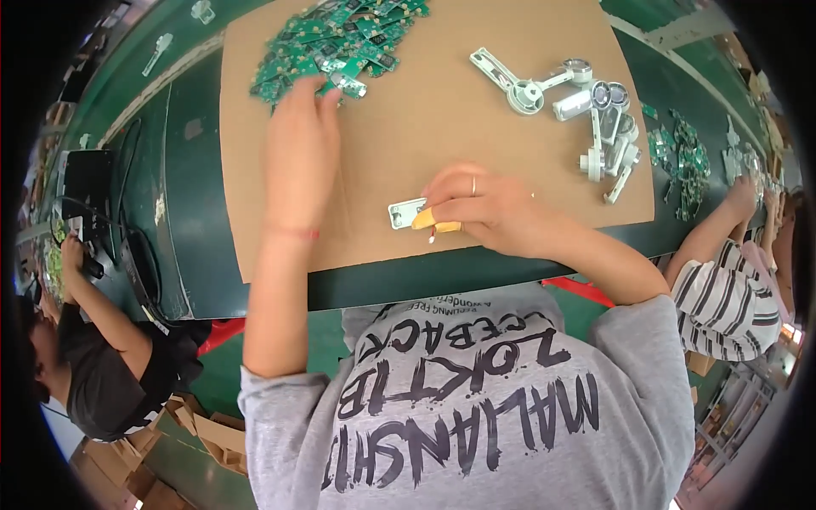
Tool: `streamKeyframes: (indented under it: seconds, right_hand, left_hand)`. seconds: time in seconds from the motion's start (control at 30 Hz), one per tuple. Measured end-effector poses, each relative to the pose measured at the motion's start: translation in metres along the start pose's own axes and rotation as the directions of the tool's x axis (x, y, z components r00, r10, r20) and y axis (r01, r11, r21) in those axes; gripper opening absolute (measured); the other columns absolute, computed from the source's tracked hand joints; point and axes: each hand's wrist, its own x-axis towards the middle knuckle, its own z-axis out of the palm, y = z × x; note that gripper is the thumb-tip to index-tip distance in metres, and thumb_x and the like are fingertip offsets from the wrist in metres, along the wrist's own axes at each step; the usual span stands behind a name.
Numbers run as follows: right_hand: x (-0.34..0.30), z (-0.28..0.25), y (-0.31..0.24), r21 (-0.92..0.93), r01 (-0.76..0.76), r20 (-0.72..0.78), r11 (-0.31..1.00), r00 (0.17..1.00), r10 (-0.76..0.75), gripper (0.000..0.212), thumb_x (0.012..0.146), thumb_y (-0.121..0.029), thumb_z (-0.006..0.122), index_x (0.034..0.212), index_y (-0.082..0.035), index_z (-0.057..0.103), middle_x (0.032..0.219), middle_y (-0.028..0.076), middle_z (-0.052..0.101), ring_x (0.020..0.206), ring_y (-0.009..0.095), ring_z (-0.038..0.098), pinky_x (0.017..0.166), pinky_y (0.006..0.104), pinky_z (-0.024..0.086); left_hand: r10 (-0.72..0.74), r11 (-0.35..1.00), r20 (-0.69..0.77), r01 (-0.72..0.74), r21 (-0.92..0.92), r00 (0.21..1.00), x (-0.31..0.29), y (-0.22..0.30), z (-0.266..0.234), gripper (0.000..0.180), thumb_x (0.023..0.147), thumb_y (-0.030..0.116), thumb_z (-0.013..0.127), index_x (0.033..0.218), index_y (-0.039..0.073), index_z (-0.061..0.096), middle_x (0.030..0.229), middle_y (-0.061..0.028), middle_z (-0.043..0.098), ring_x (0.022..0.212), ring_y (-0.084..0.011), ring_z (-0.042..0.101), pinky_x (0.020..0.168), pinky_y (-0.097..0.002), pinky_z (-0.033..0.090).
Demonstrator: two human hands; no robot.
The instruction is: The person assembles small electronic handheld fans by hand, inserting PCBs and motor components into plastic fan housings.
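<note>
My left hand (299, 123) reaches to the near edge of a pile of green circuit boards (340, 38). Its thumb and index finger are apart, beside a board with a pale, shiny part (347, 82); no firm grip on it shows. My right hand (493, 211) is closed on a small white plastic housing (406, 213) above the cardboard near my body. Yellow coverings (427, 219) show at its fingertips, and a thin wire with a small white connector (432, 239) hangs below them. The fingers hide the housing's right end.
White fan-like parts with round heads (524, 96) lie at the right of the brown cardboard sheet (408, 140). More circuit boards (682, 161) are on the green table beyond it. Co-workers sit on both sides; a black cable (127, 183) lies at left.
</note>
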Motion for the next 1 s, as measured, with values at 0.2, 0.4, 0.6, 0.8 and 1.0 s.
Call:
streamKeyframes:
  seconds: [0.2,0.4,0.6,0.8,1.0]
  right_hand:
    - [-0.003,0.005,-0.005,-0.007,-0.083,-0.018,0.997,0.996,0.083,0.02,0.071,0.004,0.064,0.088,-0.005,0.059,0.088,0.005,0.059,0.092,0.022,0.056,0.079,0.0343,0.044]
    - [-0.005,-0.005,-0.006,-0.063,-0.159,-0.025,0.985,0.987,0.158,0.018,0.073,-0.009,0.064,0.089,-0.005,0.056,0.084,0.004,0.059,0.09,0.021,0.054,0.086,0.0344,0.036]
    - [0.005,-0.021,-0.021,0.233,-0.476,-0.003,0.848,0.871,0.49,0.011,0.074,-0.01,0.061,0.082,-0.005,0.056,0.076,0.004,0.057,0.075,0.019,0.054,0.069,0.0318,0.043]
    - [0.013,-0.03,-0.037,0.28,-0.536,0.027,0.796,0.834,0.552,0.012,0.074,-0.002,0.061,0.085,-0.001,0.055,0.076,0.003,0.057,0.069,0.011,0.052,0.075,0.0275,0.044]
    - [0.02,-0.028,-0.049,0.02,-0.327,-0.245,0.945,0.915,0.322,0.017,0.067,-0.002,0.064,0.082,-0.004,0.057,0.063,0.001,0.054,0.061,0.011,0.052,0.097,0.0434,0.036]
  left_hand:
    - [0.063,0.945,-0.047,-0.044,0.323,0.997,0.023,-0.014,0.008,0.039,0.078,0.016,0.064,0.109,-0.004,0.05,0.083,-0.0144,0.059,0.075,-0.0317,0.057,0.066,-0.0381,0.045]
    - [-0.266,0.918,0.183,0.306,-0.253,0.947,-0.009,-0.009,0.001,0.025,0.076,0.01,0.065,0.099,0.003,0.058,0.065,-0.0033,0.053,0.064,-0.013,0.051,0.059,-0.0275,0.041]
    - [-0.045,0.971,-0.085,0.023,-0.239,0.995,-0.067,-0.001,0.009,0.018,0.078,0.002,0.062,0.096,0.003,0.061,0.082,-0.0027,0.057,0.07,-0.0091,0.053,0.061,-0.0251,0.042]
    - [-0.082,0.919,0.078,0.106,-0.379,0.994,-0.081,0.018,-0.006,0.015,0.078,0.002,0.063,0.093,0.004,0.065,0.083,-0.0023,0.057,0.071,-0.0085,0.052,0.06,-0.0224,0.041]
    - [0.017,0.726,-0.003,-0.015,-0.688,1.0,-0.074,0.059,0.0,0.019,0.076,-0.001,0.065,0.094,0.005,0.066,0.081,-0.0017,0.055,0.066,-0.0068,0.049,0.055,-0.0203,0.038]
